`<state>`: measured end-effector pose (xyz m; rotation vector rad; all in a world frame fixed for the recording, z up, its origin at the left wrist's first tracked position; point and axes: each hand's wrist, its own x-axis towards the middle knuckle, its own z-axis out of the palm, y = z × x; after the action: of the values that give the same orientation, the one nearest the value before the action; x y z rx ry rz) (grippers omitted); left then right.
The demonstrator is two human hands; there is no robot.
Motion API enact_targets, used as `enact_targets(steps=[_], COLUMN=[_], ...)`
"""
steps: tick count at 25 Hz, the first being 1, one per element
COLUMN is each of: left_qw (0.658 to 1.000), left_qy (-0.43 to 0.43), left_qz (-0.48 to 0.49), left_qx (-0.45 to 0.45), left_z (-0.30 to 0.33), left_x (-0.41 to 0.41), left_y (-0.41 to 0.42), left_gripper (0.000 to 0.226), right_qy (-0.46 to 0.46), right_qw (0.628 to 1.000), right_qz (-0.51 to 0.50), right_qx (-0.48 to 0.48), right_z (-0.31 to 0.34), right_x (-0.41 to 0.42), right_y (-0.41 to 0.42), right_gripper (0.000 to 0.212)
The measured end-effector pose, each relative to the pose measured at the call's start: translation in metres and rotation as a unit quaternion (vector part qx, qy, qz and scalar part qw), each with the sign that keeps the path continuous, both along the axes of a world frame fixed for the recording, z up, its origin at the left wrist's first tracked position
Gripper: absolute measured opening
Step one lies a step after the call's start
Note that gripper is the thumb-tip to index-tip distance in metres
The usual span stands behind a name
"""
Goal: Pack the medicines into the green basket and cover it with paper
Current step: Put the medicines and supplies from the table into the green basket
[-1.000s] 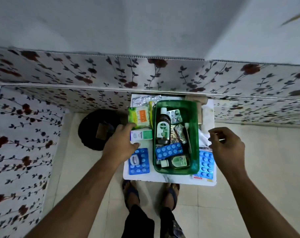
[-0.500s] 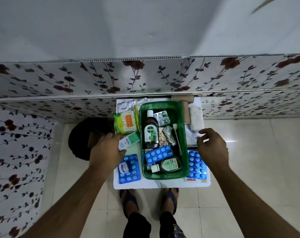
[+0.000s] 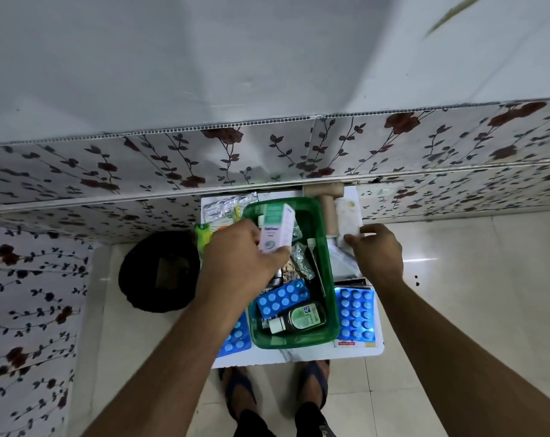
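Observation:
The green basket (image 3: pixel 330 279) stands on a small white table (image 3: pixel 286 356). Inside it lie a blue blister strip (image 3: pixel 281 299), a small bottle with a green label (image 3: pixel 300 318) and foil strips (image 3: pixel 302 263). My left hand (image 3: pixel 242 257) holds a white and green medicine box (image 3: pixel 275 228) upright over the basket's far left part. My right hand (image 3: pixel 377 250) rests right of the basket, its fingertips touching a white packet (image 3: pixel 347 217). Further blue blister strips lie on the table, one to the left (image 3: pixel 236 339) and one to the right (image 3: pixel 355 313) of the basket.
A green packet (image 3: pixel 203 233) and a foil strip (image 3: pixel 226 206) lie at the table's far left. Two cardboard rolls (image 3: pixel 327 209) lie by the far right corner. A black round object (image 3: pixel 160 272) sits on the floor left of the table. My sandalled feet (image 3: pixel 311 380) stand at the near edge.
My left hand has lifted the medicine box off the table and carried it right, over the basket. My right hand has moved slightly farther, onto the white packet.

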<state>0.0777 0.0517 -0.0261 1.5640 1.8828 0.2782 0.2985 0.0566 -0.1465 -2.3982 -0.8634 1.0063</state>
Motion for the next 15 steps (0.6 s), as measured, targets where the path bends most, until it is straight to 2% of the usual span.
enact_targets(steps=[3, 6, 7, 9, 12, 15], left_qw=[0.999, 0.999, 0.999, 0.998, 0.996, 0.991], left_qy=[0.04, 0.027, 0.001, -0.041, -0.063, -0.096], left_qz=[-0.011, 0.004, 0.002, 0.008, 0.04, 0.071], left_qx=[-0.036, -0.038, -0.038, -0.039, -0.039, -0.054], left_z=[-0.03, -0.055, -0.059, -0.064, -0.068, -0.072], left_x=[0.033, 0.048, 0.051, 0.056, 0.057, 0.056], left_y=[0.019, 0.023, 0.022, 0.02, 0.017, 0.018], left_gripper=[0.038, 0.045, 0.03, 0.024, 0.035, 0.031], right_qy=[0.023, 0.091, 0.111, 0.137, 0.176, 0.181], right_qw=[1.0, 0.995, 0.991, 0.984, 0.974, 0.972], right_qz=[0.006, -0.034, -0.054, -0.085, -0.115, -0.117], right_qx=[0.002, 0.033, 0.046, 0.071, 0.089, 0.092], right_z=[0.0, 0.004, 0.008, 0.014, 0.023, 0.032], right_x=[0.009, 0.019, 0.021, 0.025, 0.024, 0.015], right_y=[0.004, 0.001, -0.001, -0.006, -0.014, -0.019], right_gripper=[0.038, 0.013, 0.006, 0.008, 0.022, 0.03])
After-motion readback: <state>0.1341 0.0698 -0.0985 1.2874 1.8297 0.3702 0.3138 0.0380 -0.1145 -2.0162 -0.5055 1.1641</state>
